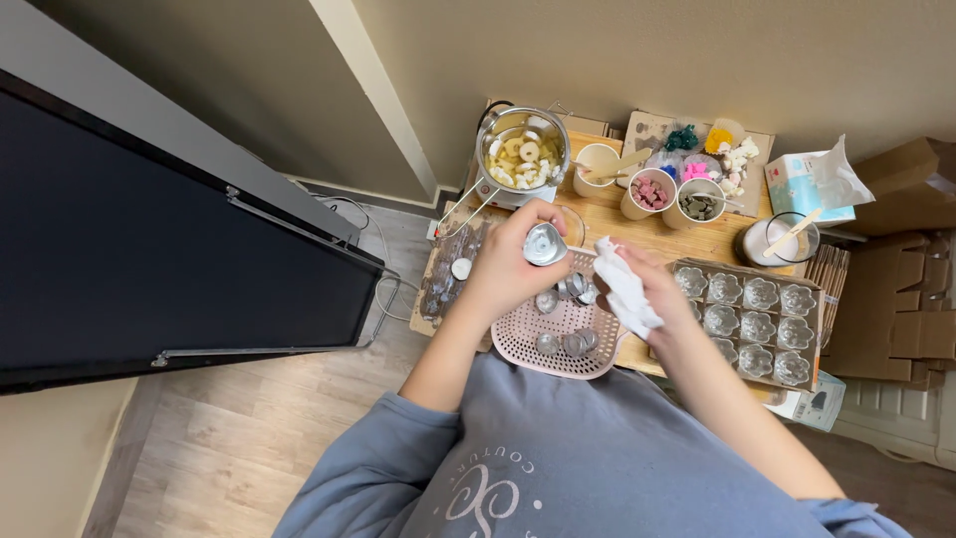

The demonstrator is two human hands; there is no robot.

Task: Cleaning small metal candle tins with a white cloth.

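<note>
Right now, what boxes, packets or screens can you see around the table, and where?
Screen: far left, large, flat, black, dark frame.
Tissue box: table's right end, pale blue, white tissue sticking up.
Cardboard boxes: far right, brown, stacked, flaps open.
Small packet: under the mould tray, white with a dark picture.

**Cup in one hand, tissue in the other**

My left hand [508,264] holds a small metal cup [545,244] above the pink basket [518,344], where more cups [570,342] lie. My right hand [652,294] grips a crumpled white tissue [625,289] just beside it. A tray of glass moulds [752,324] sits at my right; a pot [523,149] of wax pieces stands behind on the table [637,231].
</note>
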